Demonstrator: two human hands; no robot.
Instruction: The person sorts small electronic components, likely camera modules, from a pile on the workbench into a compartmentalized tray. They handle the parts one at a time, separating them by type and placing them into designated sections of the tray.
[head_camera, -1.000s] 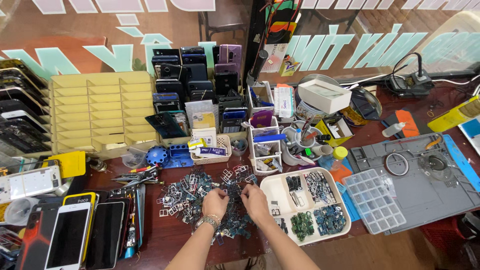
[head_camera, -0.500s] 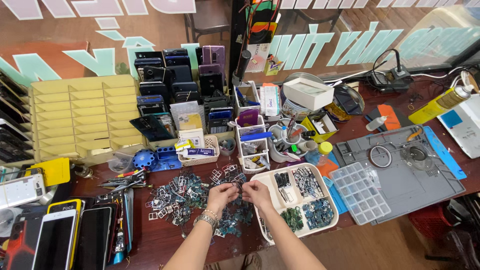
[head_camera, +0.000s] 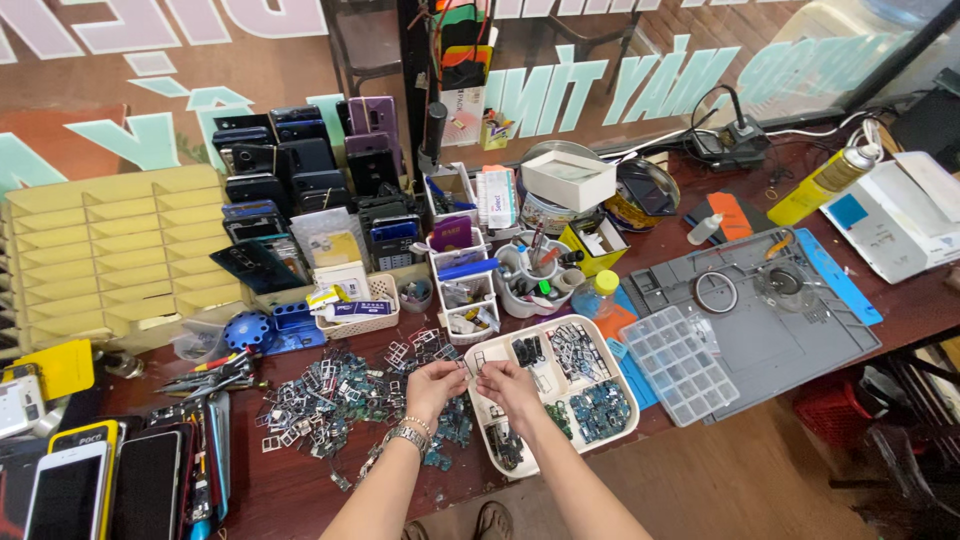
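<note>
Dark reddish-brown wood makes up the workbench (head_camera: 300, 490), which is crowded with phone repair clutter and backed by a glass pane with large pale lettering. Both hands meet near the front edge, just over the left rim of a white divided tray (head_camera: 620, 395). The left hand (head_camera: 432, 383), with a metal watch on its wrist, and the right hand (head_camera: 508, 383) have their fingertips pinched together on a small metal frame (head_camera: 477, 363), a thin, pale rectangular piece with an open middle, held between the two hands above the tray's edge; it is too small to make out more. The tray's compartments hold dark small parts and blue-green circuit pieces. To the left of the hands lies a loose heap of small frames and boards (head_camera: 335, 395) spread on the wood. A clear compartment box (head_camera: 678, 362) rests on a grey work mat (head_camera: 790, 340) to the right. Behind, dark phones (head_camera: 300, 165) stand in rows beside a yellow slotted rack (head_camera: 110, 255), and several phones (head_camera: 90, 485) lie at the near left corner.
</note>
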